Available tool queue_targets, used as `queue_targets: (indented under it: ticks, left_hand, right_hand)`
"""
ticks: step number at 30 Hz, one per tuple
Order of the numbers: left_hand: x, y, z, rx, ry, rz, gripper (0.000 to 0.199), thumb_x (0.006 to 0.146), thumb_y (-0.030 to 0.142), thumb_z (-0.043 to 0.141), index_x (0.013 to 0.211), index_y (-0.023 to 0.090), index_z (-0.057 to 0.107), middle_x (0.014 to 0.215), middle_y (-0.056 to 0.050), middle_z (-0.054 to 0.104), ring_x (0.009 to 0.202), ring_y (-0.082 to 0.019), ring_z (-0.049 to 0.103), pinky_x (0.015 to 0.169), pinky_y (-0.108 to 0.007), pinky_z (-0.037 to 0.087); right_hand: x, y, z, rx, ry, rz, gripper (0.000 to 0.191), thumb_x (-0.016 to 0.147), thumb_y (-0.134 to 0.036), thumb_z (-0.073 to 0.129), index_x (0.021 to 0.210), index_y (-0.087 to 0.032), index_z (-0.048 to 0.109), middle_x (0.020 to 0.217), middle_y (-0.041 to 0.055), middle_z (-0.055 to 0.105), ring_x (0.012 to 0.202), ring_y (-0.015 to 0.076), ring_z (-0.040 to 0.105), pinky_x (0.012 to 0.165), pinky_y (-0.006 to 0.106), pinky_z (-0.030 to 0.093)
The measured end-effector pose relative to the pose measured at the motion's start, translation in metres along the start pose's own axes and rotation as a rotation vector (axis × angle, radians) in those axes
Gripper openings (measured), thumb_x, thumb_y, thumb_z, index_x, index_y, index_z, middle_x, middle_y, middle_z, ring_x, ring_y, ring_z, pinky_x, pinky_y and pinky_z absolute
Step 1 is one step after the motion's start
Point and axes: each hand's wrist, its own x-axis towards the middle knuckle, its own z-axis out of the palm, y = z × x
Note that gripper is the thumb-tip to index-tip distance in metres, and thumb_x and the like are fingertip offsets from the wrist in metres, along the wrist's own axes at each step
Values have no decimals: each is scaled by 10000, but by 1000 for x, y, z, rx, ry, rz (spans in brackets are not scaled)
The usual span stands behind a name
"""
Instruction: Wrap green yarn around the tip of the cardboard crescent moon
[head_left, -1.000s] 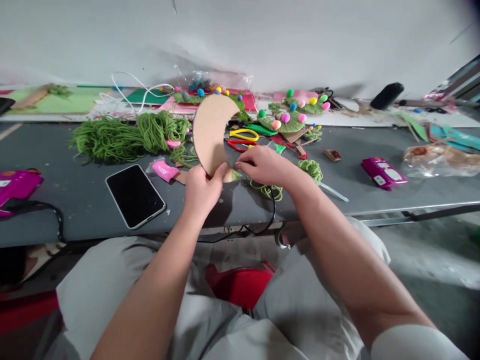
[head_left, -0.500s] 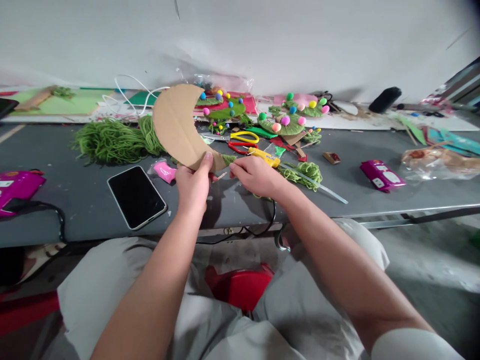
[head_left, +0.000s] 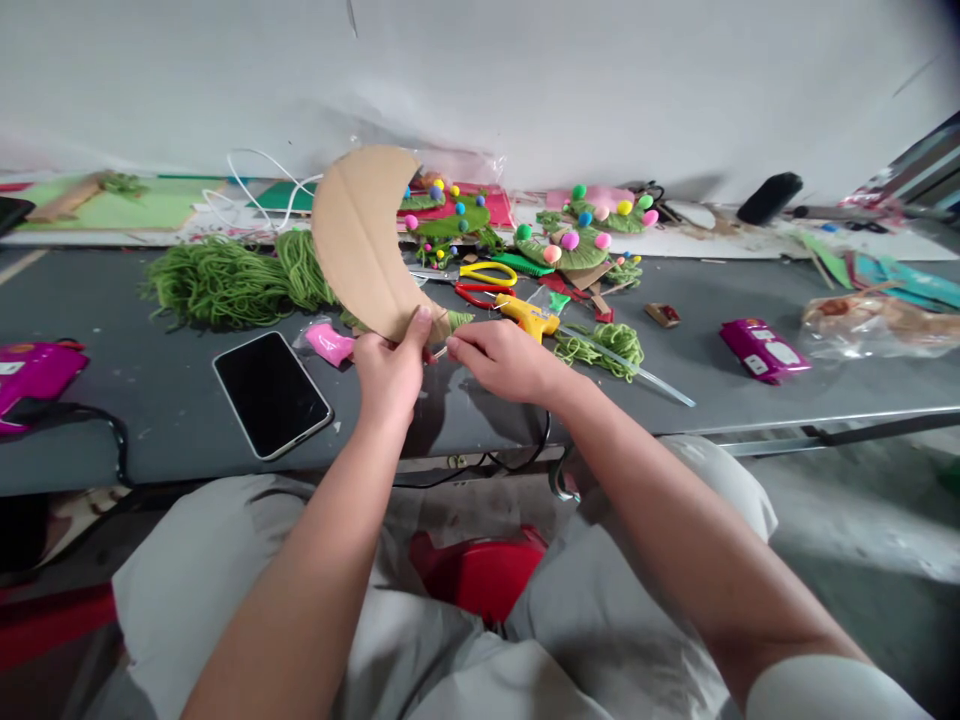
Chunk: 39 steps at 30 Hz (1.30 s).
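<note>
My left hand (head_left: 394, 365) grips a crescent-shaped piece of brown cardboard (head_left: 360, 230) near its lower end, thumb on the front face. Green yarn (head_left: 459, 320) is wound around that lower tip. Close beside it, my right hand (head_left: 506, 360) is closed in a pinch on a thin, pale strand of yarn (head_left: 441, 352) by the cardboard's lower edge; its colour is hard to make out. Behind the right hand lies a yellow glue gun (head_left: 529, 315) with a clear glue stick (head_left: 630, 365). A small bundle of green yarn (head_left: 600, 350) lies under the stick.
A big heap of green yarn (head_left: 217, 285), a phone (head_left: 272, 395) and a pink packet (head_left: 328, 342) lie to the left. Yellow-handled scissors (head_left: 491, 273) and pompom-covered green pieces (head_left: 574, 250) sit behind. Purple packs (head_left: 765, 350) flank the grey table (head_left: 697, 385).
The cardboard crescent has tilted and shifted slightly up and to the right. My right hand has moved a little left, closer to my left hand.
</note>
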Motion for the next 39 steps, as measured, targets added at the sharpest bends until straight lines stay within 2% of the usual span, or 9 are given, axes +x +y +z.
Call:
queue_targets:
  ticks: [3,8,13,16,22,25,30,34,39]
  left_hand:
    - [-1,2,2,-5,17,-17,368,741,441,864,645,140,676,564,-15,612,435,-95,514,407,-215,414]
    - [0,11,3,-201,64,-147,284,694,352,898,775,152,714,740,-27,688,469,-66,502,416,-196,436]
    - [2,12,-3,-328,-33,-235,310,677,333,921,796,170,686,676,11,611,452,-50,482,393,-172,371]
    - [2,11,-3,-360,-88,-284,345,657,341,930,839,161,699,700,5,626,457,-50,488,388,-177,345]
    - [-2,15,-3,-304,-286,-330,359,610,325,943,824,132,729,757,-38,661,502,-72,503,409,-195,372]
    - [-7,14,-3,-77,-339,-229,289,682,360,893,740,140,714,673,-48,645,489,-115,516,414,-229,369]
    - [-17,9,-2,430,-287,87,406,815,451,793,572,181,612,483,-31,541,459,-160,494,431,-254,286]
    - [-18,9,-3,508,-195,150,475,865,495,747,538,191,584,491,-40,557,475,-161,491,467,-263,288]
    - [-13,7,-5,430,-176,150,442,873,486,752,582,181,620,488,-44,573,472,-165,526,473,-264,322]
  right_hand:
    - [-1,-2,4,-67,-26,45,323,1022,-295,438,776,-180,612,766,34,626,681,135,495,654,285,307]
    - [3,7,7,-83,-43,106,319,1022,-308,445,823,-189,664,853,57,701,764,168,587,691,292,355]
    - [7,23,10,82,-37,45,304,1009,-220,459,1001,-167,759,1078,88,780,1001,194,689,879,286,457]
    - [9,31,10,118,-54,-2,305,1005,-241,497,1099,-169,778,1167,101,779,1068,214,695,940,305,473]
    - [11,43,-9,135,-94,-42,309,897,-168,552,1079,-149,801,1001,54,784,932,196,671,840,283,475]
    - [12,46,-24,133,-126,-51,321,917,-238,532,1032,-147,818,877,24,753,799,160,616,742,274,440]
    - [8,37,-35,-38,-43,118,273,879,-302,588,750,-138,764,648,15,612,621,120,458,614,300,320]
    - [6,22,-32,-71,-25,126,225,831,-234,566,642,-153,657,577,0,502,587,112,388,597,313,283]
    - [6,16,-20,8,5,0,233,870,-241,516,729,-151,679,658,3,559,630,116,425,633,300,312]
